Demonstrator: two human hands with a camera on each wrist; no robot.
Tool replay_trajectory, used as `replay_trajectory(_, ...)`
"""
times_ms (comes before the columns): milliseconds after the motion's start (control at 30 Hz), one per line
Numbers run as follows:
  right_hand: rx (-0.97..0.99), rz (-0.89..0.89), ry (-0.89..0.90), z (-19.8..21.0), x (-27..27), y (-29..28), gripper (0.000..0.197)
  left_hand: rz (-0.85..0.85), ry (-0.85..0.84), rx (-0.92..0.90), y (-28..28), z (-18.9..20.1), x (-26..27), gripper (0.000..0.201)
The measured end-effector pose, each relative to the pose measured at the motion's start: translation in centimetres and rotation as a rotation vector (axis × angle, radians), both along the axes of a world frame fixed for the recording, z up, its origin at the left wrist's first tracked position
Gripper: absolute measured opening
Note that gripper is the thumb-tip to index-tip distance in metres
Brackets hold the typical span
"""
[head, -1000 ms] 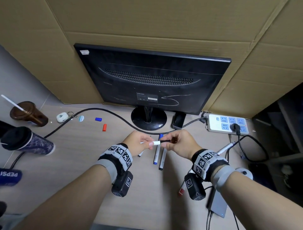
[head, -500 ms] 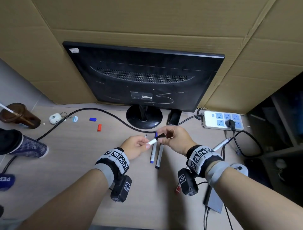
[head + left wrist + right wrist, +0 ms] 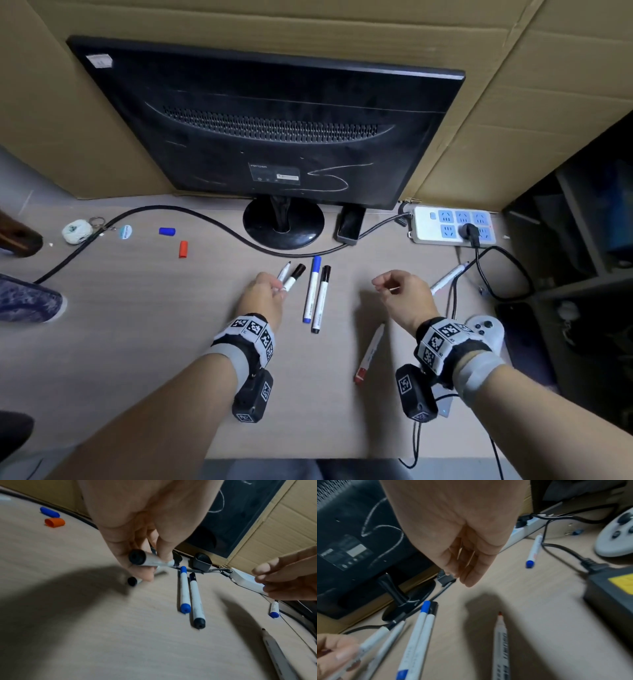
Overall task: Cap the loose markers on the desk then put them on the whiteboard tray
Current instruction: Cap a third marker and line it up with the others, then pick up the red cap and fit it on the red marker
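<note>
Head view only: blue cap (image 3: 167,231) and red cap (image 3: 183,249) loose on desk (image 3: 137,325), far left of monitor stand (image 3: 283,224).
Left wrist view only: black end plug of held marker, plus second black-ended marker (image 3: 133,581) lying under the fingers.
Left hand (image 3: 262,297): fingers curled around capped black marker (image 3: 294,277), cap pointing away.
Right hand (image 3: 404,296): loosely curled, holding nothing, hovering above desk.
Between hands: capped blue marker (image 3: 312,289) and capped black one (image 3: 321,298), side by side, touching.
Near right wrist: uncapped red marker (image 3: 370,353).
Far right: blue marker (image 3: 448,278) beside power strip (image 3: 452,226).
Containers: none visible holding markers.
</note>
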State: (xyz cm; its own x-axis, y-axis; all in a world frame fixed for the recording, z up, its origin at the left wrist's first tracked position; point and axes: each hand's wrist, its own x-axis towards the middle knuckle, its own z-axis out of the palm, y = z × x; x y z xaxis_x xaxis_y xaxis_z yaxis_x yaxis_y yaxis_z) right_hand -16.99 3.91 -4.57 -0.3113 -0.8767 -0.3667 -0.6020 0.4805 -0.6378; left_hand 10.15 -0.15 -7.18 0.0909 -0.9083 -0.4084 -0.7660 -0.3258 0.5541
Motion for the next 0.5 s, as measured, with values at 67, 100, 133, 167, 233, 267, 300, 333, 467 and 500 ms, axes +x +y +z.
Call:
replay_trajectory(67, 0.041, -0.007, 0.038, 0.0, -0.2, 0.8, 0.015, 0.004, 0.012, -0.009, 0.1, -0.4, -0.3, 0.009)
replay_trajectory(100, 0.074, -0.015, 0.054, 0.0, -0.3, 1.1, 0.010, -0.003, 0.009, -0.008, 0.1, -0.5, -0.3, 0.011)
replay_trajectory(133, 0.124, -0.018, 0.073, 0.1, -0.3, 1.3, 0.004, -0.017, -0.005, -0.004, 0.1, -0.5, -0.5, 0.013)
replay_trajectory(167, 0.193, -0.012, 0.089, 0.2, -0.2, 1.5, 0.006, -0.038, -0.029, 0.002, 0.1, -0.5, -0.6, 0.013)
replay_trajectory(233, 0.361, 0.020, 0.067, 0.3, 0.0, 1.7, 0.019, -0.080, -0.091, 0.021, -0.1, -0.4, -0.9, 0.014)
replay_trajectory(267, 0.433, 0.044, 0.040, 0.4, 0.2, 1.9, 0.022, -0.088, -0.110, 0.026, -0.2, -0.3, -1.0, 0.014)
replay_trajectory(300, 0.495, 0.070, 0.016, 0.4, 0.4, 2.1, 0.023, -0.089, -0.116, 0.030, -0.3, -0.3, -1.1, 0.015)
replay_trajectory(333, 0.540, 0.079, -0.001, 0.2, 0.6, 2.3, 0.023, -0.082, -0.108, 0.034, -0.4, -0.4, -1.2, 0.016)
replay_trajectory(467, 0.605, 0.043, 0.004, -1.0, 1.0, 3.0, 0.025, -0.050, -0.034, 0.034, -0.1, -0.8, -1.2, 0.017)
replay_trajectory(500, 0.590, 0.055, 0.038, -1.6, 1.0, 3.2, 0.029, -0.047, -0.034, 0.032, -0.1, -0.7, -1.1, 0.015)
